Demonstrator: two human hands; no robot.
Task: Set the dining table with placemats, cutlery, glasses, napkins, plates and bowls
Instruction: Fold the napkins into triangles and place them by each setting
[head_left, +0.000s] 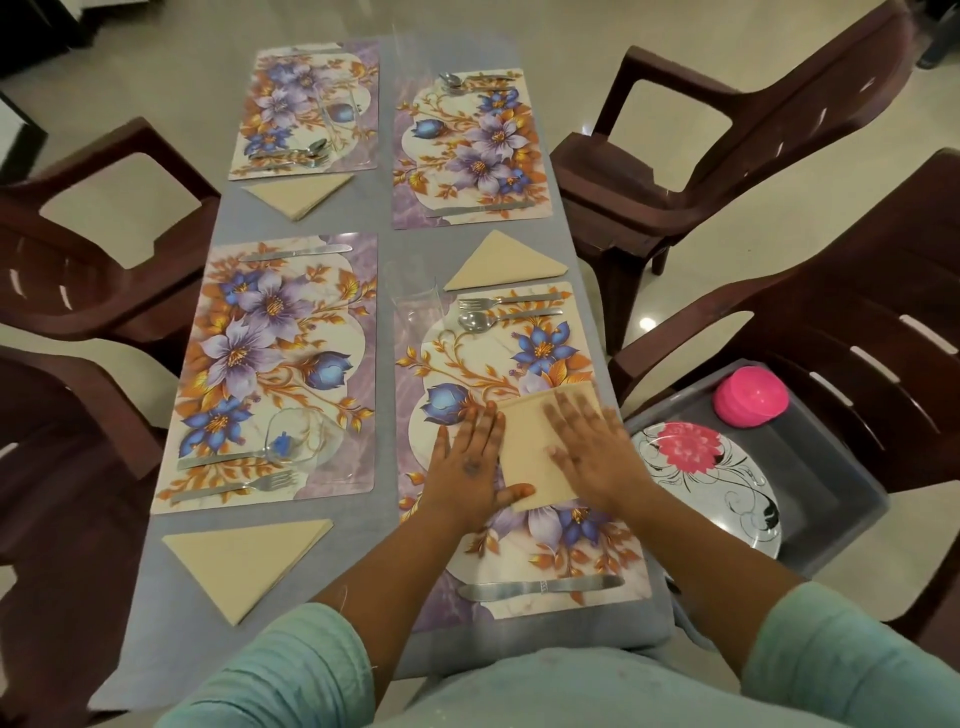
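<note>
Table (374, 551): rectangular, covered in plain grey-blue cloth. Four glossy rectangular placemats with purple and blue flower print lie in two columns. Near-right placemat (519, 364) carries a steel fork (506, 300) and spoon (498, 318) at its far edge and a steel knife (540, 587) at its near edge. A clear tumbler (418, 312) stands at its far-left corner.

Beige paper napkin (540, 447), squarish and matte, lies flat on this placemat. Left hand (470, 467): fingers straight, palm down, thumb on the napkin's near corner. Right hand (587, 447): fingers spread flat, pressing on the napkin. Neither hand is curled round anything.

Three other napkins sit folded into triangles beside the other mats, e.g. near-left one (244, 561).

Grey plastic bin (831, 488) on a brown chair holds a floral plate (717, 483) and pink bowls (750, 396).
</note>
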